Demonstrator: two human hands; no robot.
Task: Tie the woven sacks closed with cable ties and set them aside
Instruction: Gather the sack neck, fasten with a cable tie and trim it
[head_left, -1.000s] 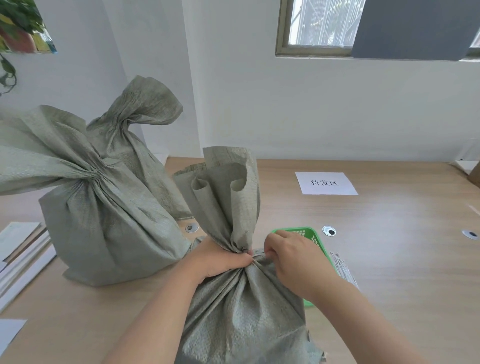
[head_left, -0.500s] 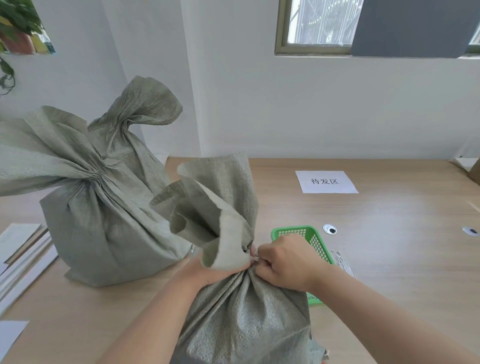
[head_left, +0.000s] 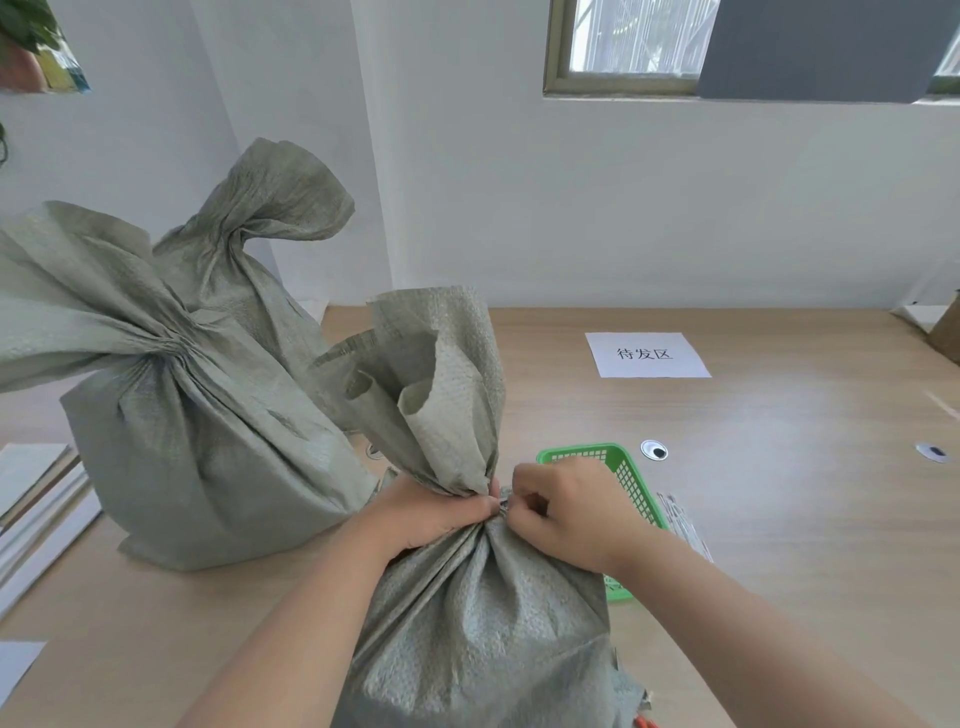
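Observation:
A grey-green woven sack (head_left: 478, 623) stands on the table right in front of me, its neck bunched and its loose top standing upright. My left hand (head_left: 421, 512) squeezes the gathered neck from the left. My right hand (head_left: 566, 512) pinches a small pale cable tie (head_left: 503, 501) at the neck from the right; most of the tie is hidden by my fingers. Two more sacks with gathered necks stand to the left: a large one (head_left: 197, 441) and a taller one (head_left: 260, 244) behind it.
A green plastic basket (head_left: 631, 480) sits behind my right hand, with a bundle of pale ties (head_left: 685, 525) beside it. A white paper label (head_left: 647, 354) lies farther back on the wooden table (head_left: 805, 493). Flat white boards (head_left: 36, 499) lie at the left edge.
The sack's loose top flopped forward and left half a second ago, and now stands upright again. Both hands stay at the neck, the right one shifted slightly with its fingers pinching.

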